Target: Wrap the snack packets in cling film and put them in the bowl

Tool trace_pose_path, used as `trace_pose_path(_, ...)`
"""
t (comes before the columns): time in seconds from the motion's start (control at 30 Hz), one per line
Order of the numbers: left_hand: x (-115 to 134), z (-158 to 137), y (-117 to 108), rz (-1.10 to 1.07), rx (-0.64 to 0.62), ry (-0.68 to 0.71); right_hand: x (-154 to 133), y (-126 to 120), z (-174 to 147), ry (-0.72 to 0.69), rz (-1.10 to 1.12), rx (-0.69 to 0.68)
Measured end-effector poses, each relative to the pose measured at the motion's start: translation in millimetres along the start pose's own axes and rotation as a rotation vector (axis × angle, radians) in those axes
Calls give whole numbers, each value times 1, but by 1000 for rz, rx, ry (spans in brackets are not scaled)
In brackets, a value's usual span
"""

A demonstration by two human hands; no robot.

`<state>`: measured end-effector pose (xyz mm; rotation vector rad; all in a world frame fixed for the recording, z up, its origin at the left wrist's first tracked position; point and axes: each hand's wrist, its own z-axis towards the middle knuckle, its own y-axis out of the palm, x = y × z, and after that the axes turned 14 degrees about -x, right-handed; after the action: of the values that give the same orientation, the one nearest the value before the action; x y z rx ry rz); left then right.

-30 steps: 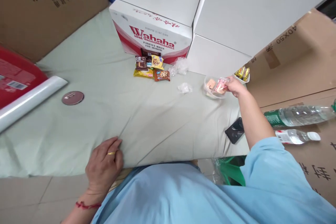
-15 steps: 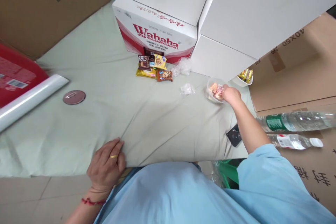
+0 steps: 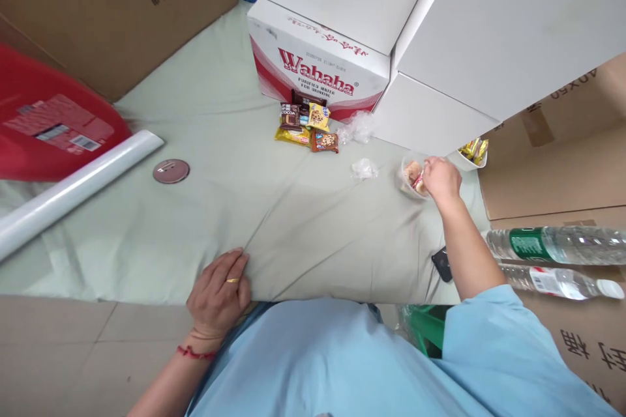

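Note:
My right hand point(image 3: 441, 177) is at the right side of a small clear plastic bowl point(image 3: 403, 187), its fingers curled closed over the rim. Inside the bowl lie wrapped snacks point(image 3: 412, 171) in pale orange and red. My fingertips are partly hidden, so what they pinch cannot be made out. At the table's front edge my left hand point(image 3: 220, 290) rests palm down on the cloth, fingers stretched out, holding nothing. A crumpled clear wrapper point(image 3: 364, 169) lies left of the bowl. Beyond it is a pile of packaged snacks point(image 3: 319, 116) in yellow, brown and orange.
A Wahaha carton point(image 3: 317, 68) and white boxes point(image 3: 440, 107) stand behind. Right of my hand is a white dish point(image 3: 467, 161) of gold-wrapped pieces. A phone point(image 3: 441, 265) and bottles point(image 3: 562, 244) lie by my right arm. At left are a round disc point(image 3: 171, 171) and a white roll point(image 3: 83, 192).
The view has shifted, moving the scene rightward. My right hand stays at the bowl, with its fingers now covering more of the right rim. My left hand remains resting on the table edge.

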<state>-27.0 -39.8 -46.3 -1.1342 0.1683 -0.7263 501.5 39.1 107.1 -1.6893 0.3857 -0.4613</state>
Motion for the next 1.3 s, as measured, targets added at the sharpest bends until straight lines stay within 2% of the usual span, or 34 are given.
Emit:
trace_pose_path(0.07, 0, -1, 1, -6, -7, 2, -22, 1, -3, -103, 130, 135)
trace_pose_path(0.1, 0, -1, 2, -12, -7, 1, -35, 4, -4, -204, 194, 136)
trace_pose_path(0.17, 2, 0, 1, -35, -3, -13, -63, 16, -7, -411, 314, 0)
trace_pose_path(0.23, 4, 3, -4, -97, -9, -51, -89, 34, -10, -478, 433, -140)
trace_pose_path(0.27, 5, 5, -8, -155, -25, -91, -99, 43, -13, -466, 470, -169)
trace_pose_path(0.33, 9, 10, -19, -326, -77, -224, -113, 60, -24, -379, 605, -142)
trace_pose_path(0.4, 15, 16, -31, -525, -141, -390, -121, 74, -44, -275, 927, -130)
trace_pose_path(0.43, 19, 20, -36, -619, -171, -460, -124, 80, -59, -215, 1165, -162)
trace_pose_path(0.5, 31, 29, -41, -804, -244, -544, -129, 90, -94, -138, 1589, -321)
trace_pose_path(0.6, 57, 49, -35, -1126, -421, -576, -138, 99, -148, -111, 1834, -545)
trace_pose_path(0.63, 67, 57, -30, -1201, -471, -551, -141, 100, -164, -105, 1858, -577)
trace_pose_path(0.77, 98, 89, -8, -1244, -461, -419, -149, 93, -202, -129, 1829, -576)
trace_pose_path(0.83, 105, 104, 1, -1189, -462, -379, -151, 88, -207, -188, 1769, -571)
trace_pose_path(0.93, 102, 118, 8, -1169, -445, -365, -148, 82, -202, -247, 1694, -547)
trace_pose_path(1.0, 94, 120, 10, -1255, -425, -409, -143, 80, -193, -232, 1681, -506)
trace_pose_path(1.1, 78, 112, 9, -1439, -381, -575, -131, 80, -178, -161, 1696, -483)
trace_pose_path(1.2, 64, 98, 6, -1550, -349, -712, -123, 80, -167, -125, 1680, -545)
trace_pose_path(1.3, 55, 89, 4, -1567, -319, -758, -122, 79, -166, -145, 1652, -613)
